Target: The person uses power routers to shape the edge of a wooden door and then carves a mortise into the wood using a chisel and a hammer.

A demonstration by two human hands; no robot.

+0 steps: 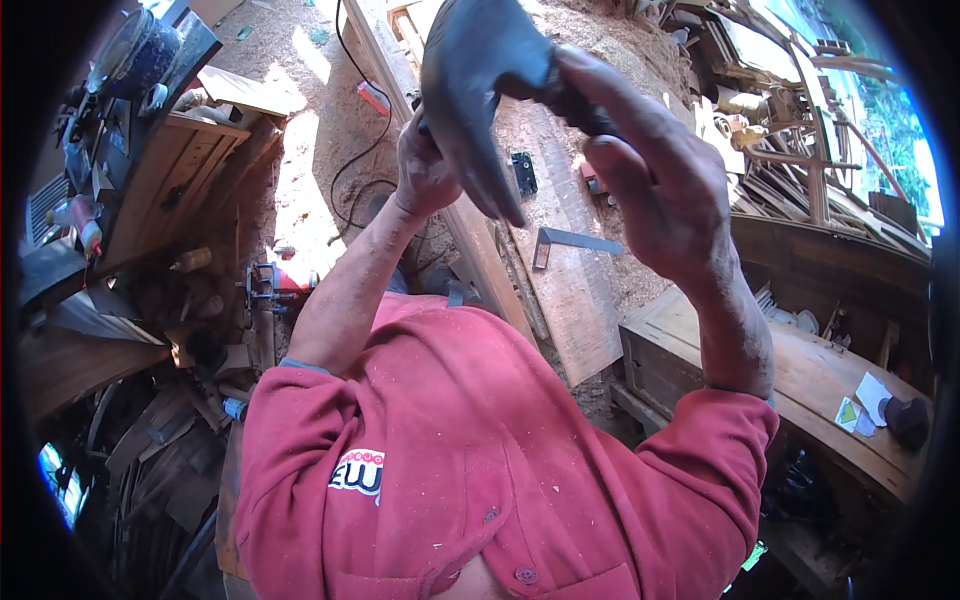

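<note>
Close to the camera, a smooth dark grey curved thing [470, 100] tapers to a point at its lower end; its kind I cannot make out. A narrower, rough-looking dark part [582, 108] juts from its right side. My right hand [665, 185] is closed round that part, thumb below and fingers above. At its left edge my left hand [425, 170] grips it, with the fingertips partly hidden behind it. Beneath, a try square [580, 241] and a small black object [523, 173] lie on a broad wooden board [570, 300].
A long timber [500, 270] runs beside the board. To the right stands a wooden bench [800, 375], with piled scrap wood [800, 180] behind. A red-and-metal machine [280, 280] sits left. A black cable [340, 170] crosses the sawdust-covered floor. A bucket [140, 55] stands at upper left.
</note>
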